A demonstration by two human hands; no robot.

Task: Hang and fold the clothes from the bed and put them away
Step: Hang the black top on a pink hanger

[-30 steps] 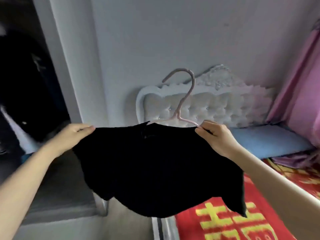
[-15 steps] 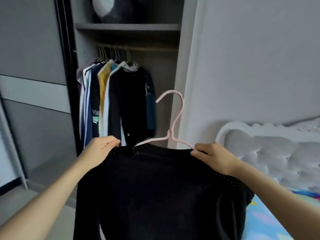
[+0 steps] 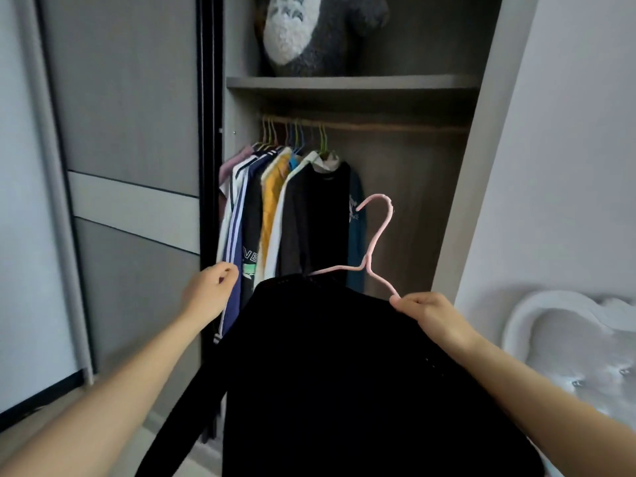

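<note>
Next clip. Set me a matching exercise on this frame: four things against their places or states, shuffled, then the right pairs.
Things
1. pink hanger
2. plush toy
3. yellow top
4. carried black garment

Places or states
A. on the shelf
B. hangs on the wardrobe rail
C. draped on the hanger, not yet hung up
D. one end gripped by the right hand

Pairs: 1-D, 2-A, 3-B, 4-C

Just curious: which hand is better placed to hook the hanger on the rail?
Probably right: the right hand grips the pink hanger below bare rail; the left hand is off it.
</note>
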